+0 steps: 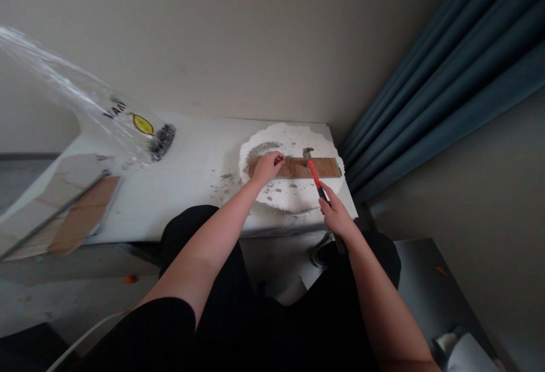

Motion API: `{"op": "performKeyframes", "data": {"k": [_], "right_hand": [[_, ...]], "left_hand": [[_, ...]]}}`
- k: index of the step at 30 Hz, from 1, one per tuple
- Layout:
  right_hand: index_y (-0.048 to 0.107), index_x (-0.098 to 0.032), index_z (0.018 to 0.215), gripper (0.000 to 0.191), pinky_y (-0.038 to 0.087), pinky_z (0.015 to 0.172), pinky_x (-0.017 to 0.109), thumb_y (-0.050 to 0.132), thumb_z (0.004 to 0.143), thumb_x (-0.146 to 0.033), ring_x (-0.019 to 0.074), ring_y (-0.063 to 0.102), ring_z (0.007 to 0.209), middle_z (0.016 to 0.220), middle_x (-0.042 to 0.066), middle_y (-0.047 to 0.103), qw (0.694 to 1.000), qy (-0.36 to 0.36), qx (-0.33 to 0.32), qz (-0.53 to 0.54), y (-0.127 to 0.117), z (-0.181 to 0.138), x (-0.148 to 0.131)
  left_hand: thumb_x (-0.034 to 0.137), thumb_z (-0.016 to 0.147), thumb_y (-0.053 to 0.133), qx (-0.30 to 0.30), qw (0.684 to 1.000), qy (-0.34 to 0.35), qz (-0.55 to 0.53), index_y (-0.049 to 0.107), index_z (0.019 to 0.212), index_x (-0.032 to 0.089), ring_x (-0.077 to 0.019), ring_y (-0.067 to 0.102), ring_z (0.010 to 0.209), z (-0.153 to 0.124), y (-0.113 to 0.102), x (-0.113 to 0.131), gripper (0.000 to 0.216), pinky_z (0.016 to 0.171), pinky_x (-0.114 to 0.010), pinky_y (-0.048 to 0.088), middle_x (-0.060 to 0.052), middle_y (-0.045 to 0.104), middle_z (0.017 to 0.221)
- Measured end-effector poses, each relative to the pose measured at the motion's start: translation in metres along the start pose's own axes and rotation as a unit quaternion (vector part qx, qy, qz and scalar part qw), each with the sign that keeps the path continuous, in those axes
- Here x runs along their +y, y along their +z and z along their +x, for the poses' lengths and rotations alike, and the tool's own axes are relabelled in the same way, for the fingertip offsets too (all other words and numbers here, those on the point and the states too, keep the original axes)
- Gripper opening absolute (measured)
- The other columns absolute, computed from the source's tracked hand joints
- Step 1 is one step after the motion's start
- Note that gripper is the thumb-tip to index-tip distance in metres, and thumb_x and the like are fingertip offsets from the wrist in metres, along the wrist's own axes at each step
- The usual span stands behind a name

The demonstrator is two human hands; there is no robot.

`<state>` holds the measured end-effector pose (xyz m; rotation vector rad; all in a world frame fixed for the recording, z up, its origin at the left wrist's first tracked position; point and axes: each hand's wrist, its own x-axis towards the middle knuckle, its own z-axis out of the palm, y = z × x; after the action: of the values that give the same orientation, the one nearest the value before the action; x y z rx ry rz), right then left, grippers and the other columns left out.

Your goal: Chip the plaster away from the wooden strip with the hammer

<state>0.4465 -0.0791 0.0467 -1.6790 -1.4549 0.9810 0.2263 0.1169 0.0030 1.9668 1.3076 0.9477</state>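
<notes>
My right hand (335, 210) is wrapped round the dark grip of a claw hammer (314, 173) with a red and black handle. The hammer's head is over the right half of a brown wooden strip (326, 168); whether it touches the wood I cannot tell. Over the strip's left part is my left hand (268, 167), fingers pinched together; what they hold, if anything, is too small to make out. Under the strip lies a round white mat (293, 199) with a scalloped edge. Grey crumbs and small chips (269, 190) are scattered over it.
A clear plastic bag (128, 119) with grey bits at its bottom stands on the white table (191, 156). Further left lie brown boards (87, 213) and a thin metal rod (55, 216). Blue curtains (438, 82) hang at the right; a wall rises behind the table.
</notes>
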Motion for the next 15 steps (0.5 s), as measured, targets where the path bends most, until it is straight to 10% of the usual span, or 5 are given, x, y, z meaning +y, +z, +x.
{"op": "performKeyframes", "data": {"k": [15], "right_hand": [[0.04, -0.018, 0.16, 0.065, 0.048, 0.063, 0.03, 0.047, 0.098, -0.035, 0.0159, 0.049, 0.062, 0.081, 0.004, 0.059, 1.0, -0.011, -0.006, -0.013, 0.0002, 0.0014, -0.0006]], "left_hand": [[0.02, 0.091, 0.062, -0.004, 0.999, 0.014, 0.036, 0.071, 0.1, 0.02, -0.0222, 0.072, 0.09, -0.0013, -0.0019, 0.0036, 0.013, 0.088, -0.036, 0.055, -0.008, 0.078, 0.096]]}}
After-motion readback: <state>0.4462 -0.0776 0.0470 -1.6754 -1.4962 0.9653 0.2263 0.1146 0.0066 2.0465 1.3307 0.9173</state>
